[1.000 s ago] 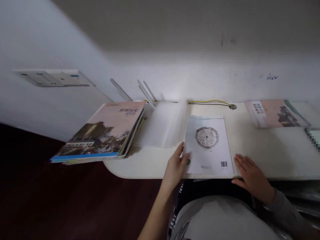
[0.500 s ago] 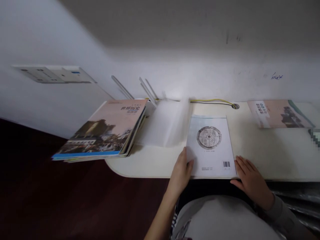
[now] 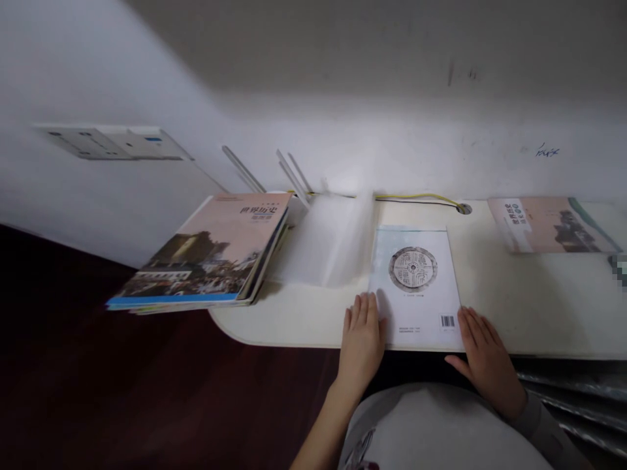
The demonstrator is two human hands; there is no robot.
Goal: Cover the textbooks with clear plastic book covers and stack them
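A thin white booklet (image 3: 416,287) with a round grey emblem and a barcode lies flat at the front edge of the cream desk (image 3: 519,307). My left hand (image 3: 361,336) rests flat, fingers stretched, at the booklet's lower left corner. My right hand (image 3: 482,349) lies flat, fingers spread, at its lower right corner by the barcode. Neither hand grips anything.
A stack of textbooks (image 3: 210,258) with a pink cover overhangs the desk's left end. A pale translucent sleeve (image 3: 326,245) lies between the stack and the booklet. Another pink textbook (image 3: 548,225) lies at the far right. A yellow cable (image 3: 416,198) runs along the wall.
My left hand let go of the booklet's left edge and now lies flat beside it. The booklet has settled flat on the desk. My right hand stayed nearly still.
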